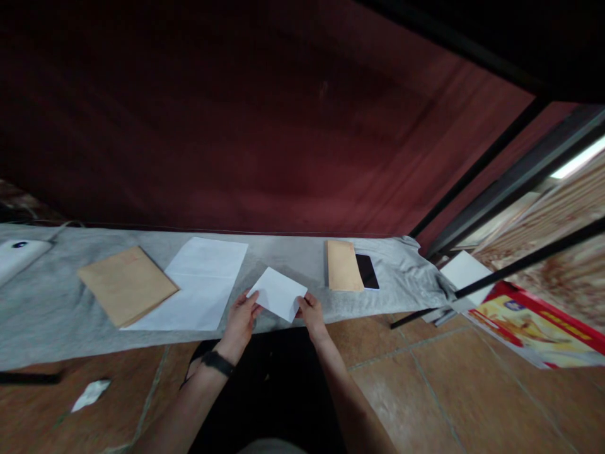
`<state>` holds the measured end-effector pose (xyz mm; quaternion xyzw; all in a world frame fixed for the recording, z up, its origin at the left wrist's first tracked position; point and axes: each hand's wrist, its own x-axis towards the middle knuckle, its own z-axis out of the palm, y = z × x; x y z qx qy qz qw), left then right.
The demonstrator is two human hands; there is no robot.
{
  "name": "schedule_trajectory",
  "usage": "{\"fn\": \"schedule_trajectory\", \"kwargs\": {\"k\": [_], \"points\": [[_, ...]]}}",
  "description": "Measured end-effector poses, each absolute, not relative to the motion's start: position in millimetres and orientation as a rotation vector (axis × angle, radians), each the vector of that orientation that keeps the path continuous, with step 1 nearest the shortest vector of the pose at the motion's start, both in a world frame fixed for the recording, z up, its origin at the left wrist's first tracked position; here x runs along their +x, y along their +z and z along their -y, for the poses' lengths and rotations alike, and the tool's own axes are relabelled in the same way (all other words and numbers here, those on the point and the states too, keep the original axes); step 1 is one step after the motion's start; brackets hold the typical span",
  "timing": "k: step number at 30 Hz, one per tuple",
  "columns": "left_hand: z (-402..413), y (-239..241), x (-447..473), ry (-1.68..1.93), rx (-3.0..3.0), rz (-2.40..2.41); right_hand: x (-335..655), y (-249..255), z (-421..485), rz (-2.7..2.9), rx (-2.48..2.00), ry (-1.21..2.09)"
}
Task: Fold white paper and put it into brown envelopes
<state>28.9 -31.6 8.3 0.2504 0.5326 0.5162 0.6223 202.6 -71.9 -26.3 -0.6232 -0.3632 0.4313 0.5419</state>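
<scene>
A folded white sheet of paper (pixel 278 293) is held between my two hands, tilted, above the front part of the cloth-covered table. My left hand (pixel 242 318) pinches its left edge, thumb on top. On the opposite side, my right hand (pixel 309 312) grips the right edge the same way. Left of my hands lie larger white sheets (pixel 203 284) with a crease across them. Brown envelopes (pixel 127 284) partly cover those sheets. To the right, a smaller stack of brown envelopes (pixel 343 268) overlaps a dark phone (pixel 367 272).
Grey cloth (pixel 288 252) covers the narrow table, which backs onto a dark red panel (pixel 265 157). A white device (pixel 21 255) with a cable sits at the far left. On the right stand black metal bars and a red-and-yellow box (pixel 539 328). Crumpled white paper (pixel 91 395) lies on the tiled floor.
</scene>
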Motion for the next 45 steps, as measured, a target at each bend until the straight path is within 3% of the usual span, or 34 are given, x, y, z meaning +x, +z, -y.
{"fn": "schedule_trajectory", "kwargs": {"k": [9,19,28,45], "points": [[3,-4,4,1.11,1.308,-1.488,220,-22,59,1.124,-1.73,0.719],[14,-2,13,0.729,2.0,-1.781,213,-26,45,1.52,-2.048,0.202],[16,-14,69,0.635,2.568,-1.226,210,-35,42,1.512,-2.046,0.172],[0,-30,46,0.503,2.589,-1.466,209,-39,39,1.448,-2.04,0.198]]}}
